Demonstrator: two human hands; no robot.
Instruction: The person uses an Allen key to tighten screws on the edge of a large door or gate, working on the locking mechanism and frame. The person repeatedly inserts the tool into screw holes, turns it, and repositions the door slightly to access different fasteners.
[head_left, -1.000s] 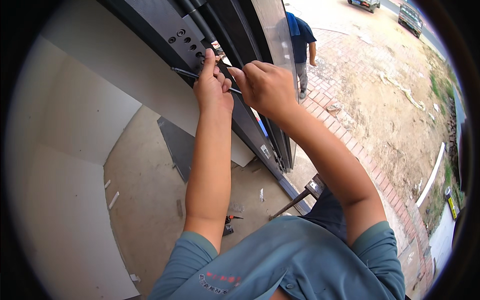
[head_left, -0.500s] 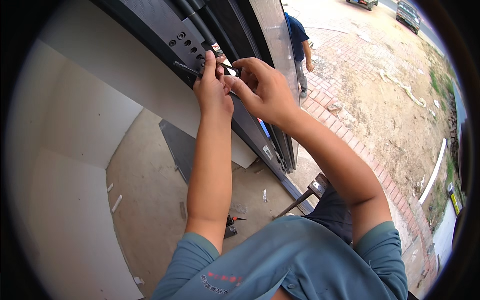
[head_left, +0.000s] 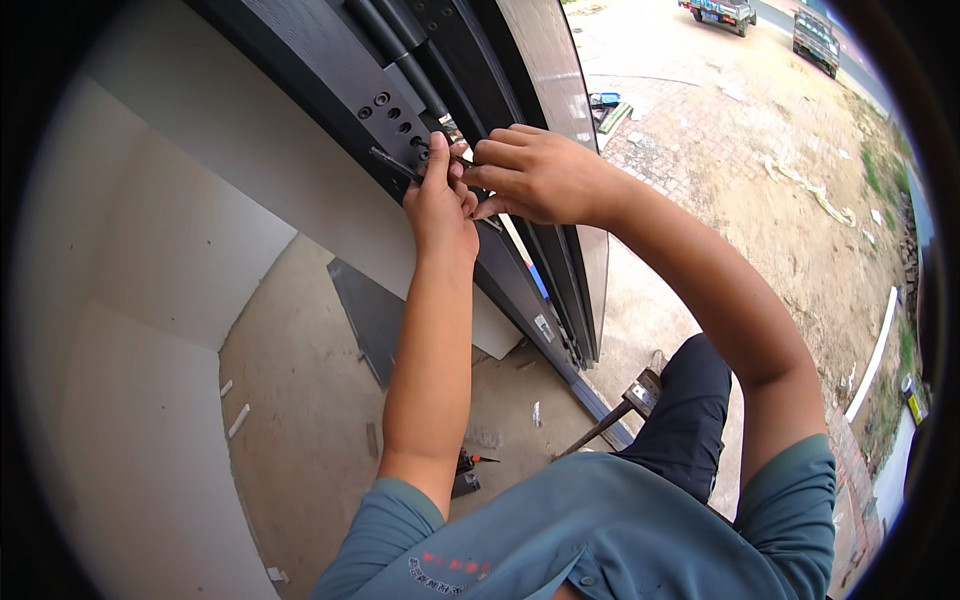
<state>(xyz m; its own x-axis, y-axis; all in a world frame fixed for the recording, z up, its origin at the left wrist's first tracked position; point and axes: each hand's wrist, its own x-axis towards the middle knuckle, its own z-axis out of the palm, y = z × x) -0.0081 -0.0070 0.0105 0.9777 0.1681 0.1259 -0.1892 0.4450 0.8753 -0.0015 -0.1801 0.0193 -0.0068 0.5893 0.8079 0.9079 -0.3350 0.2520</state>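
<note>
A dark metal door frame (head_left: 340, 62) slants across the top, and a hinge (head_left: 405, 60) with a cylindrical barrel is fixed to it. Several socket-head screws (head_left: 381, 99) sit in its plate. Over the lower end of the plate, my left hand (head_left: 440, 200) is closed with its thumb up. A thin dark rod, which looks like a hex key (head_left: 396, 164), sticks out from it on the left. My right hand (head_left: 530, 178) is bent in from the right, fingers curled against the left fingertips. What lies between its fingers is mostly hidden.
The door leaf (head_left: 545, 50) stands at the right of the frame. A wooden stool (head_left: 640, 395) is by my dark-trousered leg. Dark tools (head_left: 466, 485) and a grey panel (head_left: 365, 315) lie on the indoor floor. Outside are paving, boxes (head_left: 610, 112) and parked vehicles (head_left: 722, 14).
My right hand has turned flatter, its elbow swinging out to the right. My left hand stays at the hinge plate. The person outside is out of view, and the whole picture has shifted slightly.
</note>
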